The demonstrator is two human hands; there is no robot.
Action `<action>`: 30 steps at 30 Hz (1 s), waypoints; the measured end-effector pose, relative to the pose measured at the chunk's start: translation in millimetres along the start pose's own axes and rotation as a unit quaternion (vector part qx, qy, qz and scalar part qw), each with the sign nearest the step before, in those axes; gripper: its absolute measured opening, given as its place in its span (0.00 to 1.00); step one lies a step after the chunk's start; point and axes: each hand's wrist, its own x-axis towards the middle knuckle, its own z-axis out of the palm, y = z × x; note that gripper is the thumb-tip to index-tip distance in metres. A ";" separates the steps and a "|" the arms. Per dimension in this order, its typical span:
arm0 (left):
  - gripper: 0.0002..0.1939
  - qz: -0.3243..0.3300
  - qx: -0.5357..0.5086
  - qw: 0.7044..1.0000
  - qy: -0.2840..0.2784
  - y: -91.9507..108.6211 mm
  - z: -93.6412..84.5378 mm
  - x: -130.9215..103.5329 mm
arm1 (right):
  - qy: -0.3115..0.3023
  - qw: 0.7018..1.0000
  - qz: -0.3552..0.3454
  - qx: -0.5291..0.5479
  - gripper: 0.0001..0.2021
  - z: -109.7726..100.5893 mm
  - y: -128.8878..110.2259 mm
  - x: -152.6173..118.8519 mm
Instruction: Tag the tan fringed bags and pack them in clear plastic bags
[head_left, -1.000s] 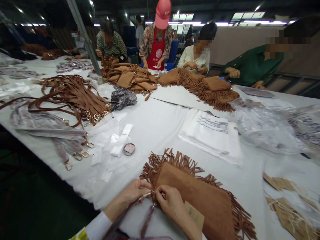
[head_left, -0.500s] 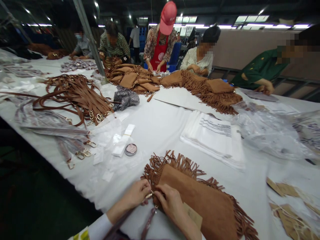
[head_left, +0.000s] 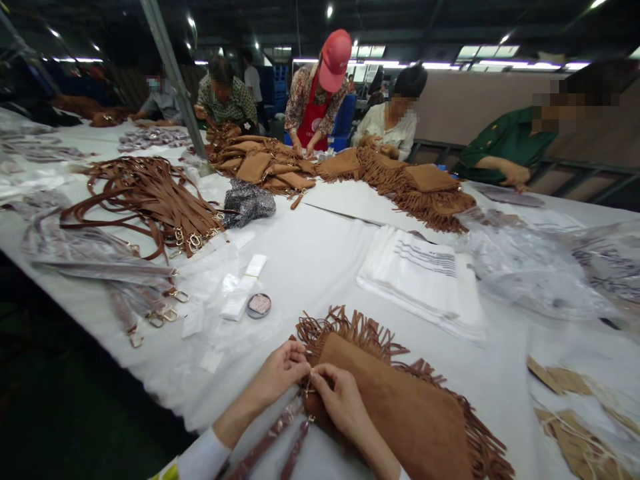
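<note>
A brown fringed bag (head_left: 395, 407) lies flat on the white table before me, its fringe spreading along the far and right edges. My left hand (head_left: 286, 368) and my right hand (head_left: 341, 399) meet at its upper left corner, fingertips pinched close together. What sits between the fingertips is too small to make out. Just below them is a gold metal clasp (head_left: 308, 393) at the bag's corner. From there a plastic-wrapped brown strap (head_left: 267, 440) runs down toward me. A shorter wrapped strip (head_left: 299, 445) hangs beside it.
Brown straps (head_left: 150, 200) and plastic-wrapped straps (head_left: 107, 263) pile up on the left. A round tin (head_left: 259, 305) sits mid-table, near printed white bags (head_left: 420, 280). Kraft tags (head_left: 575, 427) lie at right, below clear plastic (head_left: 540, 267). Several people work beyond fringed bags (head_left: 390, 177).
My left hand has risen off the gold clasp and strap to meet my right fingertips. The strap now lies lower, at the bag's corner. The kraft tag under my right wrist is out of sight.
</note>
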 end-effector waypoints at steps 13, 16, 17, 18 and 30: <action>0.14 -0.023 0.042 0.999 0.025 -21.1 3.2 -3.3 | 0.029 0.998 0.037 0.035 0.17 6.2 15.0 2.0; 0.15 -0.031 0.024 0.999 0.029 -23.6 5.4 -3.2 | 0.027 0.998 0.037 0.034 0.17 6.5 14.6 1.9; 0.14 -0.029 0.023 0.999 0.026 -23.7 6.6 -3.4 | 0.026 0.998 0.036 0.032 0.17 6.3 14.0 1.8; 0.14 -0.026 0.026 0.999 0.021 -23.4 7.8 -3.6 | 0.025 0.999 0.035 0.031 0.17 5.9 13.4 1.8; 0.10 -0.025 -0.024 0.999 0.039 -15.3 11.1 -0.4 | 0.059 0.998 0.027 0.012 0.16 5.2 17.6 2.3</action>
